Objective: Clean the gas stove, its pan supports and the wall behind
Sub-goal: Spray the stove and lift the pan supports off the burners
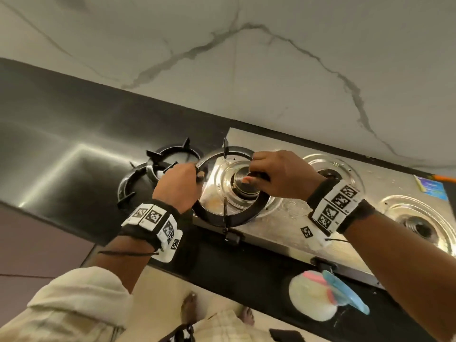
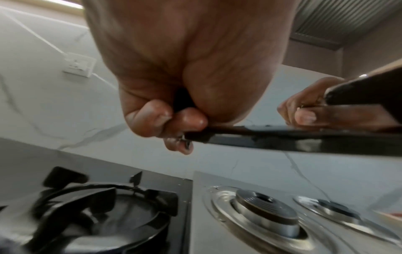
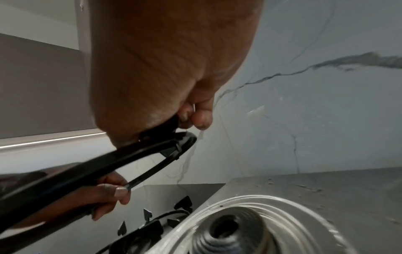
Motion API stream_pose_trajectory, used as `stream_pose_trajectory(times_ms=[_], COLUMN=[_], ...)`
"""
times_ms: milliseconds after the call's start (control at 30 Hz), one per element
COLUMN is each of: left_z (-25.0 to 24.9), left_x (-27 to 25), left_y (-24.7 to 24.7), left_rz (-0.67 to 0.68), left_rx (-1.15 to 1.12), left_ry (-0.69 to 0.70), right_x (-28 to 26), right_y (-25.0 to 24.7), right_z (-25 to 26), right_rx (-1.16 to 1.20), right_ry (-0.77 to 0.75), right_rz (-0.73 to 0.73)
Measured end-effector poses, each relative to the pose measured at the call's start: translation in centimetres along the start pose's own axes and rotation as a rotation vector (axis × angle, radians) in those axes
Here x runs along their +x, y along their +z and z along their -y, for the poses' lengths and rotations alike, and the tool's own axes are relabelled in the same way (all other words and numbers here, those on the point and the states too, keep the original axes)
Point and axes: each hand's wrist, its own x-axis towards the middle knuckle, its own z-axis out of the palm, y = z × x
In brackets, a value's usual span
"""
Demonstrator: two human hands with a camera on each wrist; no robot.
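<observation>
A black ring-shaped pan support (image 1: 229, 217) hangs just above the left burner (image 1: 243, 185) of the steel gas stove (image 1: 293, 218). My left hand (image 1: 195, 176) grips its left rim and my right hand (image 1: 256, 174) grips its right side near one prong. In the left wrist view my left hand (image 2: 185, 120) curls round the pan support (image 2: 282, 139). From the right wrist, my right hand (image 3: 191, 116) holds the same pan support (image 3: 130, 154) over the burner (image 3: 228, 232). Two more pan supports (image 1: 158, 166) lie stacked on the counter left of the stove. The white marble wall (image 1: 271, 70) rises behind.
Two bare burners (image 1: 417, 225) lie to the right on the stove. A white scrub pad with pink and blue parts (image 1: 313, 297) lies on the dark counter's front edge. A blue packet (image 1: 431, 187) sits at the far right. A wall socket (image 2: 79, 67) is on the marble.
</observation>
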Motion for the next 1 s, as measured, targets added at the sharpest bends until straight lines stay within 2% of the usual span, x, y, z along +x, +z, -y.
stream_pose_trajectory(times_ms=[67,167,267,367,567,733,1000], left_z=[2.3,5.6,8.6,11.2,14.7,15.4,16.0], left_x=[0.2,0.7,1.3,2.0,4.2,5.6,5.9], left_y=[-0.6,-2.1,-3.2,-3.3,-1.6,-0.6,-0.6], left_rz=[-0.015,-0.025,-0.052,-0.017,0.052,0.082,0.086], left_rx=[-0.003,-0.008,0.016,0.045,0.013,-0.026,0.042], left_ry=[-0.072,-0.193,-0.315,-0.397,-0.479,-0.526,-0.506], right_x=[2.0,3.9,4.1,3.2,0.7,-0.4,-0.3], right_y=[-0.1,-0.4,-0.3,0.4,0.9,0.6,0.6], right_z=[0.8,1.3,0.9,0.3,-0.3,-0.1,1.6], right_rx=[0.03,0.112,0.145,0.219,0.222,0.218,0.237], right_ry=[0.006,0.052,0.154,0.216,0.269,0.313,0.354], right_rz=[0.014,-0.047,-0.089,-0.077,0.017,-0.02,-0.039])
